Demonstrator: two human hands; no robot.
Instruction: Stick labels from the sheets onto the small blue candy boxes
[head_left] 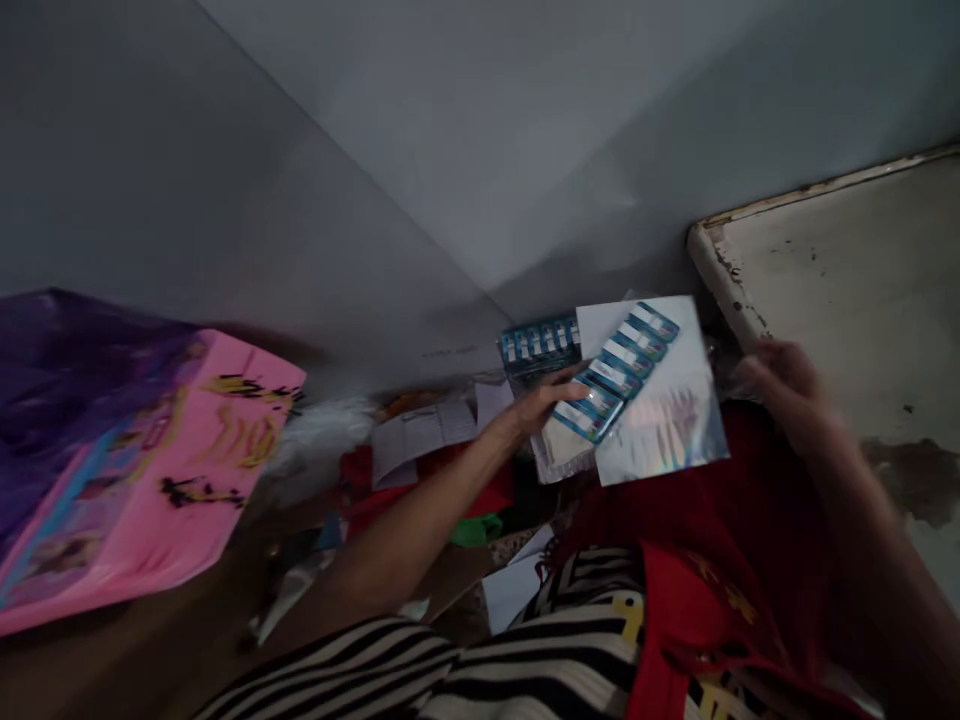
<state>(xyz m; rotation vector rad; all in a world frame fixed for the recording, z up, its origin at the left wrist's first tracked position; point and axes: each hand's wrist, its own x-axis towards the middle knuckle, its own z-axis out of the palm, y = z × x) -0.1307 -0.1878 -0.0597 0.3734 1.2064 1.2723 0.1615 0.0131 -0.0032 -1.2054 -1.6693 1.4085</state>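
Observation:
My left hand [546, 402] is closed on a strip of blue packets [634, 350] with white labels, thumb on top near its lower end. The strip lies slantwise over a shiny, silvery-white sheet or flat pouch [679, 405] with rainbow glints. Whether the hand also grips that sheet is hidden. Behind it, a second row of similar blue packets [538, 340] shows at the top of a clear-wrapped bundle. To the right of the sheet, apart from it, my right hand [787, 390] is smeared by motion, its fingers seemingly curled. What it holds, if anything, I cannot make out.
A pink box [225, 460] with a purple plastic cover [67, 400] stands at left. Papers [420, 440], red cloth and clear plastic clutter the area below the grey wall [450, 150]. A worn, cream-coloured panel [847, 260] with a raised edge is at right.

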